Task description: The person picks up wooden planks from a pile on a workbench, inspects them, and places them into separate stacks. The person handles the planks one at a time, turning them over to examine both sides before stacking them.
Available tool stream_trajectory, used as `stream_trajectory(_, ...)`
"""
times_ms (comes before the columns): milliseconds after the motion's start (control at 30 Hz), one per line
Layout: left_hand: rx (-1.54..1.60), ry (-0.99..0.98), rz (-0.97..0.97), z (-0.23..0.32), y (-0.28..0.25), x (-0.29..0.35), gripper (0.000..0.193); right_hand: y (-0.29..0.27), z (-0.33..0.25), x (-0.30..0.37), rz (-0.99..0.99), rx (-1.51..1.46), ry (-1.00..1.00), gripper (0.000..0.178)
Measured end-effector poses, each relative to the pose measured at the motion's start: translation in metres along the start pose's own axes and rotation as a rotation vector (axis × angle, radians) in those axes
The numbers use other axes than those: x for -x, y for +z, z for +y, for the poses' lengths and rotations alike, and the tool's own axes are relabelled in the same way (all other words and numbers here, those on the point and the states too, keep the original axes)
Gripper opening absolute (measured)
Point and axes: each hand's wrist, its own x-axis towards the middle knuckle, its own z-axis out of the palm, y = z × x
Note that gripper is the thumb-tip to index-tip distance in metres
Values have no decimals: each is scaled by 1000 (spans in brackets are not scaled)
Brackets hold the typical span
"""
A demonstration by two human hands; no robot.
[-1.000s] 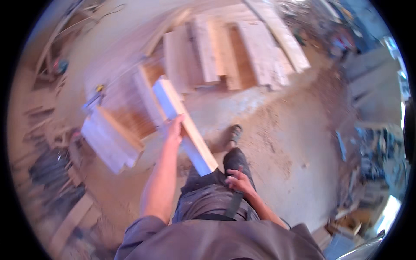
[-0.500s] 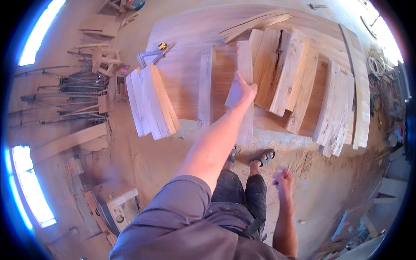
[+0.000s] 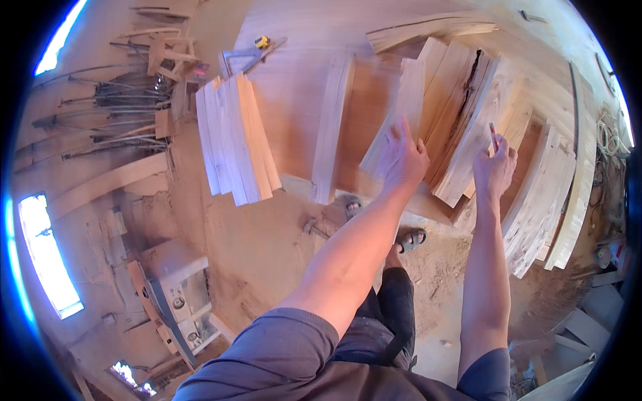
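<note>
My left hand [image 3: 403, 158] reaches over a pale plank [image 3: 406, 90], its fingers stretched out and the thumb apart. The plank lies slanted at the left of a row of boards, and the hand hides part of it. To the right, my right hand [image 3: 495, 170] is closed on a thin red pencil [image 3: 493, 136] pointing up and away. This hand is above the boards, close to a wide pale board [image 3: 471, 150]. Between the hands lies a brown board with a long dark crack [image 3: 461, 100].
A single plank [image 3: 332, 127] lies apart, left of my hands. Stacked planks stand at the left [image 3: 231, 144] and right [image 3: 545, 200]. A yellow tape measure [image 3: 262, 42] and a metal square [image 3: 234, 61] lie farther back. Curved wood pieces [image 3: 428, 30] lie at the far side.
My right hand has risen from beside my legs to over the boards, where its pencil shows clearly. My left hand has loosened from its grip on a long plank, which has shifted.
</note>
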Motion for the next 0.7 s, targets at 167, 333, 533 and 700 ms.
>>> stream_trajectory(167, 35, -29, -152, 9, -8, -9, 73, 43, 6, 16, 41, -183, 29, 56)
stream_trajectory(333, 15, 41, -18, -8, 4, -12, 74, 33, -38, 5, -128, 33, 144, 59)
stream_trajectory(533, 57, 89, -44, -6, -3, -12, 78, 51, -55, -12, 53, 184, 220, 60)
stream_trajectory(700, 411, 25, -62, -28, -17, -8, 75, 57, -58, -11, 82, 275, 209, 60)
